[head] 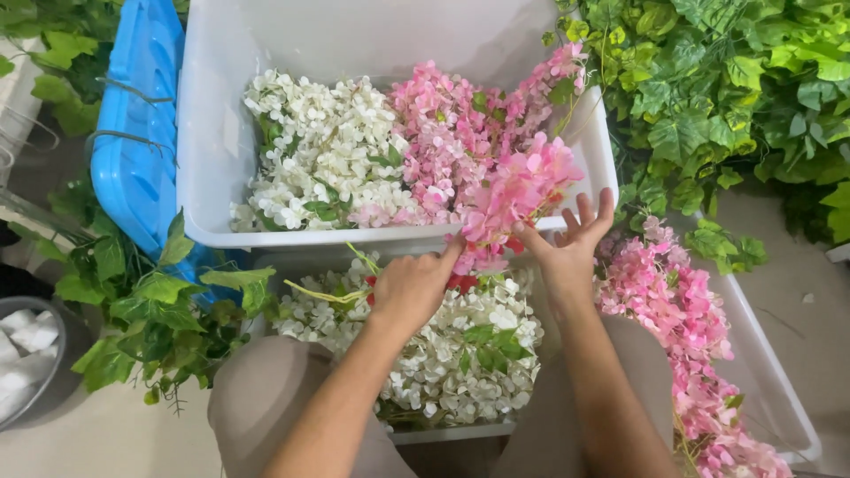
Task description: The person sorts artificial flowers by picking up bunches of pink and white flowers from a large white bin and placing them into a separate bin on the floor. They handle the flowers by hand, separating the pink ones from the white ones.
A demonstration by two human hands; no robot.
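My left hand (409, 289) pinches the lower end of a pink artificial flower spray (518, 190) near its red base, just above the rim of the big white bin (208, 168). My right hand (571, 241) grips the same spray from the right, fingers spread upward against the bin's front edge. The spray leans over the bin's rim onto a pile of pink blossoms (447, 133). A pile of white blossoms (323, 150) fills the bin's left half.
A lower white bin (456, 432) holds white blossoms with green leaves. Another tray (768, 389) at the right holds pink garlands (682, 327). Green ivy foliage (717, 80) crowds the top right and lower left (142, 319). A blue lid (133, 133) leans at left.
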